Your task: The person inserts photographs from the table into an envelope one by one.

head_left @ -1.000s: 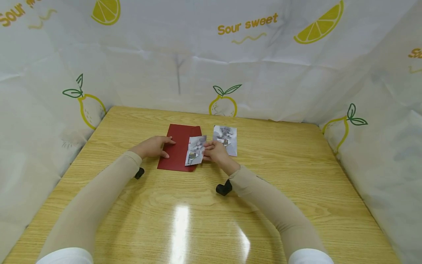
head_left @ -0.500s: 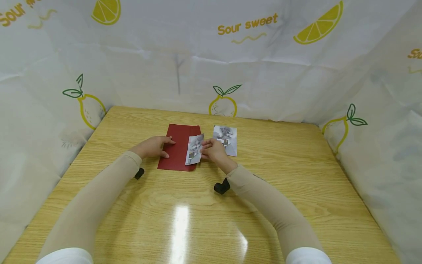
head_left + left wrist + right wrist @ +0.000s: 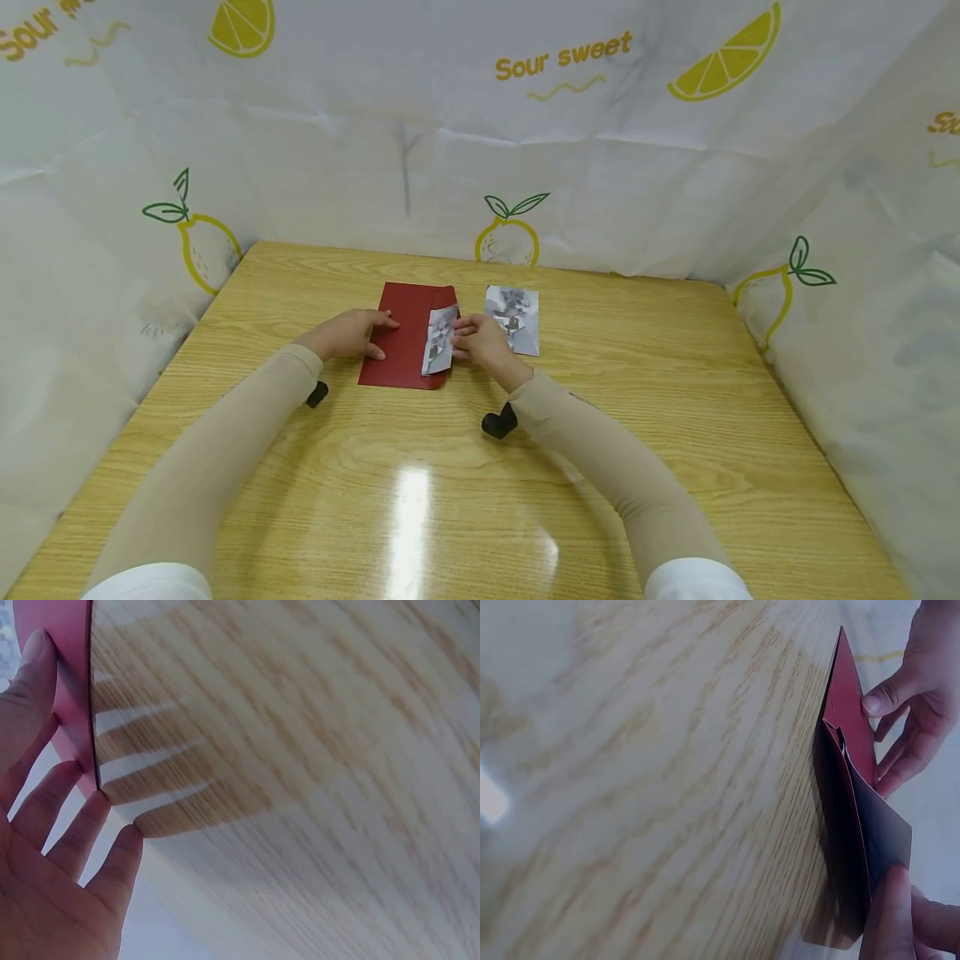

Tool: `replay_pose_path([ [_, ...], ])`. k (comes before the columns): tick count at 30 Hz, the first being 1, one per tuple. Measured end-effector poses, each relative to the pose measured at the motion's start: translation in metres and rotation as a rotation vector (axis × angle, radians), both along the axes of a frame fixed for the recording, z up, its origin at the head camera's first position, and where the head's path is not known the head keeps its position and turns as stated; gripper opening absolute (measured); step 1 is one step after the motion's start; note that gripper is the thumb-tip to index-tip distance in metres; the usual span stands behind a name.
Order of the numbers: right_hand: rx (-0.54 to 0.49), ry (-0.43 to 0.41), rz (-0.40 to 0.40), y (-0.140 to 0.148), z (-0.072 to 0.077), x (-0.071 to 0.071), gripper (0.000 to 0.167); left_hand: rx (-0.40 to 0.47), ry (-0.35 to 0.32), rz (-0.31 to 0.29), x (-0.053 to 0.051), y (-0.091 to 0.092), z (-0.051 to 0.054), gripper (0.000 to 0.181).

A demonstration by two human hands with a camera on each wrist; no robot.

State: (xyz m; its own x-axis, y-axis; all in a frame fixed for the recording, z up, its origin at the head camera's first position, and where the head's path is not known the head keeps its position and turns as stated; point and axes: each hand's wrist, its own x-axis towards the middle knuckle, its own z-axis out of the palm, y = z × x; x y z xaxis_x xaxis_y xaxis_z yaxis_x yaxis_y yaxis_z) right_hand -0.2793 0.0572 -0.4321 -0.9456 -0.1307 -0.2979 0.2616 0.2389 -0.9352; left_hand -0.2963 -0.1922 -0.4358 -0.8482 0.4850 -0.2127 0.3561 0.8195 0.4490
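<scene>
A red envelope [image 3: 401, 337] lies flat on the table, its open side to the right. My left hand [image 3: 347, 333] rests on its left part, thumb and fingertips touching the red paper; in the left wrist view the fingers [image 3: 67, 840] are spread along the envelope's edge. My right hand [image 3: 483, 342] pinches the right edge of a grey-and-white printed card [image 3: 439, 340]. The card's left end is inside the envelope's mouth, as the right wrist view shows with the dark-looking card [image 3: 885, 832] tilted up. A similar printed card [image 3: 525, 312] lies behind my right hand, partly hidden.
The wooden table [image 3: 615, 350] is bounded by white sheets with lemon prints [image 3: 570, 142] at the back and sides. Black wrist-worn pieces [image 3: 498, 421] hang below both forearms. Glare [image 3: 408, 525] shows on the near tabletop.
My right hand has moved left, sliding the pinched card farther into the envelope, so less of it shows. My left hand and the envelope have stayed in place.
</scene>
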Motion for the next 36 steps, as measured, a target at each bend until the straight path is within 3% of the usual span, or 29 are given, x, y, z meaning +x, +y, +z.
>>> replay_pose_path([
  [17, 0.058, 0.021, -0.034, -0.007, -0.004, -0.002, 0.028, 0.002, 0.001, 0.009, 0.000, -0.001, -0.001, 0.059],
  [23, 0.108, 0.040, -0.008, -0.006, -0.006, 0.000, 0.027, 0.014, 0.001, 0.008, 0.000, 0.000, -0.002, 0.058],
  [36, 0.108, 0.038, -0.005, -0.012, -0.009, -0.001, 0.025, 0.020, -0.008, 0.016, 0.000, 0.001, -0.001, 0.058],
])
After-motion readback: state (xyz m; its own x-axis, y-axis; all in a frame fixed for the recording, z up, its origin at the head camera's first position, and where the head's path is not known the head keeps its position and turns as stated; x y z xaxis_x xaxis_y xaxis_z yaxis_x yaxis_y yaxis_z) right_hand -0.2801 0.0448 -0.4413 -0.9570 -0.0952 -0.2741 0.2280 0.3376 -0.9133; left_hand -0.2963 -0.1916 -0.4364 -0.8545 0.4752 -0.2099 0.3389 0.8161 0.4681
